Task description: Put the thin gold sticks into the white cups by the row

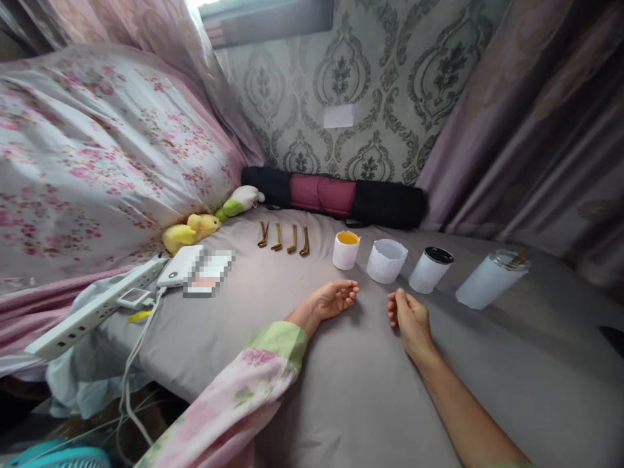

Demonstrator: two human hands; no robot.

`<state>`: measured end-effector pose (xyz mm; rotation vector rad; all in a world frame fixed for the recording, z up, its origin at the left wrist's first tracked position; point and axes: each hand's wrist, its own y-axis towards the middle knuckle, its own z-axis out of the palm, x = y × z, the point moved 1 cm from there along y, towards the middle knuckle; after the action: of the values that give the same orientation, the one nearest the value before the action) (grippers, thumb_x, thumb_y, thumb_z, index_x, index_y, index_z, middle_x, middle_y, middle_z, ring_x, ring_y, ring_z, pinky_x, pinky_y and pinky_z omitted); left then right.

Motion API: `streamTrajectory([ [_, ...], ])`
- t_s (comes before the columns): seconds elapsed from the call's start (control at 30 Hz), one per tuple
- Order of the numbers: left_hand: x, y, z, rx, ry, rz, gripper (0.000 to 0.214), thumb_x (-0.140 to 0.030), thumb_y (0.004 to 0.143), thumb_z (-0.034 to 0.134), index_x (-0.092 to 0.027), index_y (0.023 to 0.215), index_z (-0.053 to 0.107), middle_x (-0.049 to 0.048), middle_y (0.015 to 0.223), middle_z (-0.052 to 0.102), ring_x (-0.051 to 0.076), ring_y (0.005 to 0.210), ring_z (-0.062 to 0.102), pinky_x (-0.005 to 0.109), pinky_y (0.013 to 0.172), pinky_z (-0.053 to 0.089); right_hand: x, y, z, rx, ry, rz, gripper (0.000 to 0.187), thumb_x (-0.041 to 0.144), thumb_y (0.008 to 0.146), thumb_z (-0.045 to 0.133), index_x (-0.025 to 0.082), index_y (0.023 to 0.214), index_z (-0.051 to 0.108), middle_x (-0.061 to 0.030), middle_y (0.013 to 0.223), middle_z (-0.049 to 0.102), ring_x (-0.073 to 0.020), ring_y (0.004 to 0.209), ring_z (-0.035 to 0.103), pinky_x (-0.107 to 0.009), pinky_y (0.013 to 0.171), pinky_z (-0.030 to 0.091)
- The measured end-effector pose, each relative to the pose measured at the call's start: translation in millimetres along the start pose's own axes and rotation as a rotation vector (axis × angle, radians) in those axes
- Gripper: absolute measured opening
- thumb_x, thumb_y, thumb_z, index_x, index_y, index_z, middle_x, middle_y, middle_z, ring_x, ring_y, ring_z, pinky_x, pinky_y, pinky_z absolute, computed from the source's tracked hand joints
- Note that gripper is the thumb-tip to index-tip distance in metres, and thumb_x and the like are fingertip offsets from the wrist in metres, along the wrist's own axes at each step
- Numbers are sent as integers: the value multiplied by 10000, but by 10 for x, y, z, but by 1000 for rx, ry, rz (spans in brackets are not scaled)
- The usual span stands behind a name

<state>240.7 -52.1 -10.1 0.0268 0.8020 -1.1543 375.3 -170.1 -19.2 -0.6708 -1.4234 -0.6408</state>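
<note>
My left hand (336,299) rests low over the grey sheet, palm partly up, its fingers loosely curled and nothing visible in them. To its right, my right hand (409,315) is closed with the thumb on top; no object shows in it. Beyond both hands stands a row of white-wrapped containers: a cup with a yellow inside (346,255), a wider whitish cup (387,263), a cup with a black inside (429,272), and a tall jar (485,286) with something brown at its mouth. Several slim, bent brass-coloured pieces (292,240) lie left of them. Neither hand touches these.
A black and maroon roll (336,195) lies along the wall. At the left are plush toys (192,233), a white device (180,265), a blurred-out card (209,273), a power strip (97,309) and loose white cables (141,351). Curtains hang at both sides.
</note>
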Motion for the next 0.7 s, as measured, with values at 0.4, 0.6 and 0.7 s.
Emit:
streamTrajectory([
  [0.4, -405, 19, -75, -303, 255, 148, 98, -69, 794, 479, -84, 732, 554, 21, 583, 544, 46, 463, 471, 157, 431, 354, 10, -21, 2, 10, -29, -17, 385, 560, 704, 531, 176, 699, 565, 35, 523, 509, -62, 387, 444, -167, 324, 325],
  [0.6, -686, 77, -251, -479, 461, 277, 65, -62, 767, 499, -98, 735, 542, 13, 554, 535, 54, 438, 459, 170, 412, 338, 4, -17, 3, 11, -45, -24, 389, 560, 711, 524, 172, 703, 563, 31, 528, 512, -59, 388, 445, -163, 325, 322],
  [0.7, -832, 98, -354, -581, 575, 327, 40, -72, 760, 514, -98, 748, 541, 8, 536, 525, 58, 422, 448, 180, 407, 325, 1, -17, 4, 13, -58, -27, 388, 556, 721, 518, 170, 703, 558, 30, 531, 507, -56, 389, 438, -160, 327, 324],
])
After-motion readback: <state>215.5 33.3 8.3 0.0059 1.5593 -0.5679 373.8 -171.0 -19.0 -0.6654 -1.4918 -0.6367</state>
